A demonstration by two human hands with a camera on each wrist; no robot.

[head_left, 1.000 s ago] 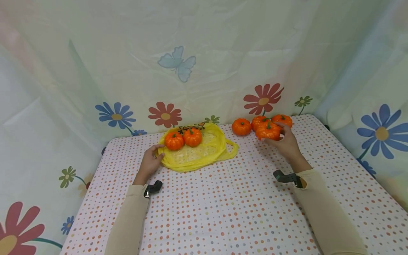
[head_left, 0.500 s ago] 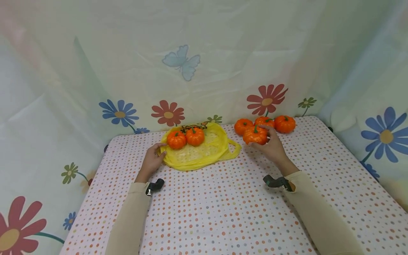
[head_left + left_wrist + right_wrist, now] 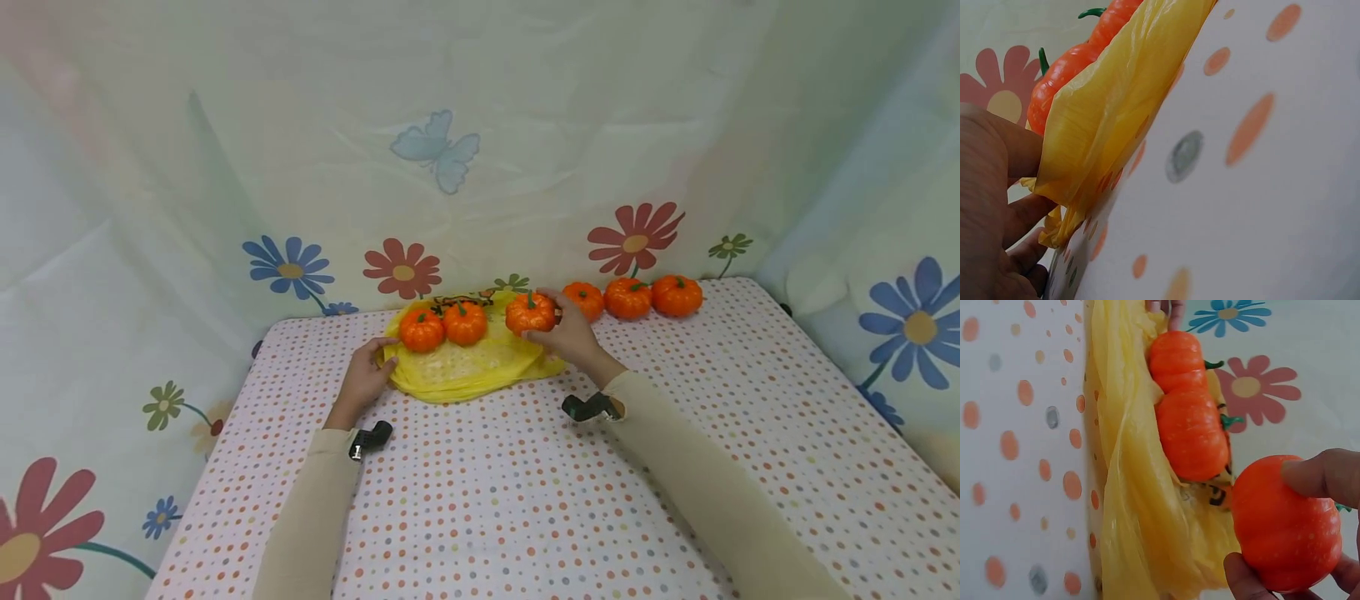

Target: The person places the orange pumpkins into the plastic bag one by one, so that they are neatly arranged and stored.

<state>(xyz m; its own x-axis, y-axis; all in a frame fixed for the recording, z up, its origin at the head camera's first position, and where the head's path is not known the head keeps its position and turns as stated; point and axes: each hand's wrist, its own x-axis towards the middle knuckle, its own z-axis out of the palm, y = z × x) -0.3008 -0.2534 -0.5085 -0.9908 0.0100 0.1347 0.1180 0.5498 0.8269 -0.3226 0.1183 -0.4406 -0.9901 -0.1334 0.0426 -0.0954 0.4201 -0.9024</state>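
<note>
Head view, table (image 3: 465, 508): a white top with orange and grey dots, widest at the near side.
Yellow bag (image 3: 465, 379): lies spread at the far left of centre, mouth upward, thin and creased; that slack shape seems to leave its inside easy to reach.
Left hand (image 3: 362, 375): fingers pinch the bag's left edge, probably to steady the light film and hold the rim up.
Right hand (image 3: 572, 335): fingers grasp a pumpkin from its right side, thumb and fingertips set apart around it, likely so the smooth round body cannot slip.
Held pumpkin (image 3: 527, 315): over the bag's right part, upright; glossy orange, squat and ribbed, green stem on top. Contact with the film cannot be told.
Bagged pumpkins (image 3: 465, 323): two, side by side in the bag's left part, matching in look.
Row of pumpkins (image 3: 628, 298): three more at the far right, the leftmost partly behind the right hand.
Backdrop (image 3: 540, 167): pale sheet with flowers and a blue butterfly, farthest.
</note>
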